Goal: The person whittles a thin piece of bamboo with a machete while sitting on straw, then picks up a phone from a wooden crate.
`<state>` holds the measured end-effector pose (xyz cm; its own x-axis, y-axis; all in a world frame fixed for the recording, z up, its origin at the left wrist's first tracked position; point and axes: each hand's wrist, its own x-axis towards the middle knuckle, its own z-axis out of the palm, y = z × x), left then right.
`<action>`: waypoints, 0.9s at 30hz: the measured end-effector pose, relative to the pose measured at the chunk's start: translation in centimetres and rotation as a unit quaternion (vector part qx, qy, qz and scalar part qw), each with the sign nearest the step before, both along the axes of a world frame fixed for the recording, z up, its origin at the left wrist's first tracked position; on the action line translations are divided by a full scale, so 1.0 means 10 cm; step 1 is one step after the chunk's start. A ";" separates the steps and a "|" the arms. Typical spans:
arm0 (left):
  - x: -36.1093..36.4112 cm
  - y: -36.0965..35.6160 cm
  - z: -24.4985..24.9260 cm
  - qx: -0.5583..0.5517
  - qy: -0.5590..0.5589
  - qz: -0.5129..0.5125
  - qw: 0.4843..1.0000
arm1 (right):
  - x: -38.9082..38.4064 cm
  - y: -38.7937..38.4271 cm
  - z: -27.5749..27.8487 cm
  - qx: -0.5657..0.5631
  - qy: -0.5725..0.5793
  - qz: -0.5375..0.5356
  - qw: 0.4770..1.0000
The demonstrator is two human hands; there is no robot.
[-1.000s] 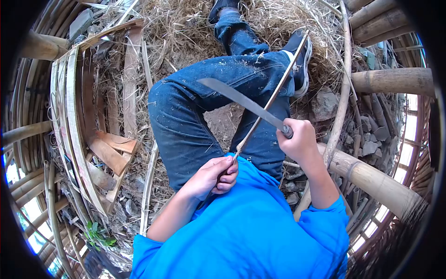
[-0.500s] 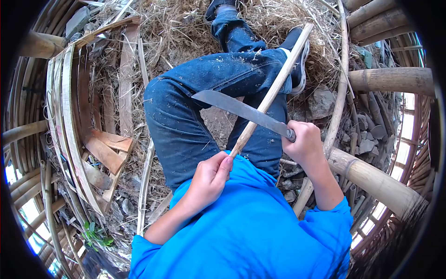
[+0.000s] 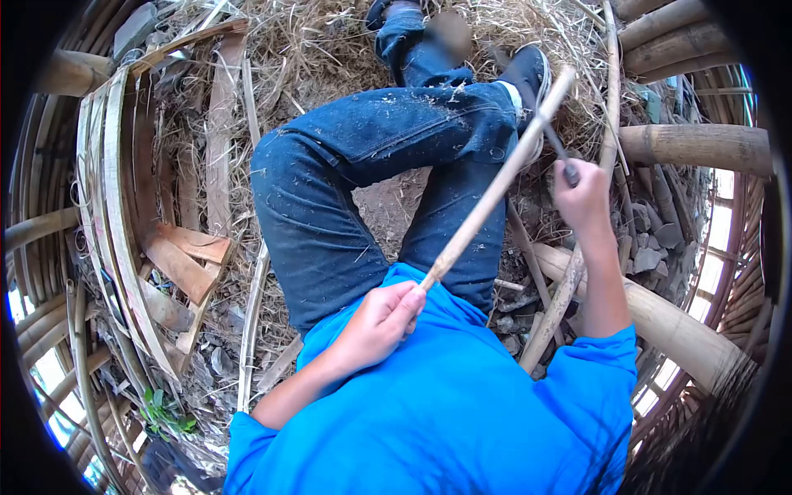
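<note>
My left hand (image 3: 382, 326) is closed around the near end of a pale wooden stick (image 3: 483, 210), close against my blue shirt. The stick slants up and away over my jeans (image 3: 322, 198) toward my right shoe. In my right hand (image 3: 584, 200) is the dark handle of a machete, gripped in a fist. Its blade (image 3: 554, 142) is smeared by motion and crosses the stick near the far end, pointing away from me. Small pale shavings speckle the jeans.
Split wooden slats (image 3: 115, 190) and short board pieces (image 3: 180, 268) lie to my left. Thick bamboo poles (image 3: 697, 147) jut in from the right, beside rubble (image 3: 648, 260) and a long thin pole (image 3: 565, 293). Dry shavings (image 3: 305, 49) cover the ground ahead.
The machete has moved away from me along the stick, from near its middle to its far end, as my right arm extended. The stick's far end has shifted slightly right and down.
</note>
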<state>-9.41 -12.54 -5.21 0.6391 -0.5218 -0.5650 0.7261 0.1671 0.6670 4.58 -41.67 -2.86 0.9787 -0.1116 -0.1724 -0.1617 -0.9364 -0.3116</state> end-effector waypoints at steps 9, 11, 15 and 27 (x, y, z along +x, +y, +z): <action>0.13 0.09 0.01 0.135 -0.126 0.011 0.983 | -0.34 0.47 -0.33 0.034 -0.023 0.201 0.979; 0.16 0.10 0.00 0.155 -0.146 -0.004 0.977 | -0.31 0.50 -0.38 0.042 -0.042 0.201 0.978; 0.12 0.06 -0.03 0.213 -0.183 0.007 0.960 | -0.26 0.51 -0.52 0.046 -0.069 0.205 0.975; 0.25 0.15 -0.02 0.300 -0.195 0.048 0.933 | 0.12 0.73 -0.88 0.035 -0.132 0.226 0.964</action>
<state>-6.94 -11.00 -5.36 0.8843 -0.1158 -0.4523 0.4102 -0.2700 0.8711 5.78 -34.38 -11.68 0.9353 0.3400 0.0983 0.3523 -0.8673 -0.3516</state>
